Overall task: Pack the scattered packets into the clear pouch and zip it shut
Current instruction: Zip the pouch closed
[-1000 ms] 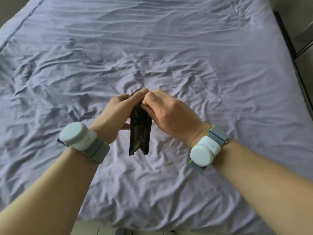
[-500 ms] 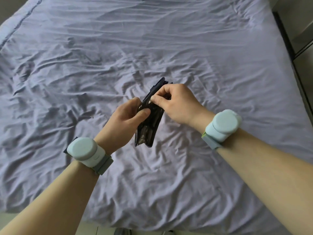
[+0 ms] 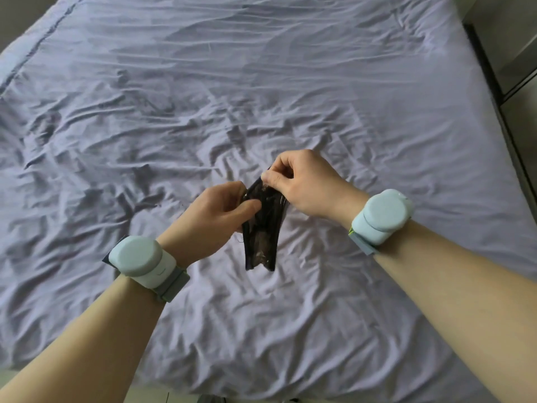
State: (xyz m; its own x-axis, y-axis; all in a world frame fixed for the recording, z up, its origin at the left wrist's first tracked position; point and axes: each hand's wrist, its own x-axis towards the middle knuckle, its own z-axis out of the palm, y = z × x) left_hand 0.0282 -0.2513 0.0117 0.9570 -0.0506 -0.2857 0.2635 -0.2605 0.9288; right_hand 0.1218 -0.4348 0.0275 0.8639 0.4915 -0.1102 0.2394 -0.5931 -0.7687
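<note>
The clear pouch (image 3: 263, 234) hangs above the bed, edge-on to me, dark with packets packed inside and trimmed with a dark border. My left hand (image 3: 216, 215) pinches its top left edge between thumb and fingers. My right hand (image 3: 302, 181) pinches the pouch's upper right end, thumb and forefinger closed at the zip line; the slider itself is hidden by the fingers. No loose packets show on the sheet.
A wrinkled lavender sheet (image 3: 203, 97) covers the whole bed. The bed's near edge (image 3: 232, 394) runs along the bottom, with floor below it. A dark bed frame and grey furniture (image 3: 511, 82) stand at the right.
My right hand has pulled away from my left along the pouch's top edge, up and to the right. The pouch has tilted and my left hand has dropped lower.
</note>
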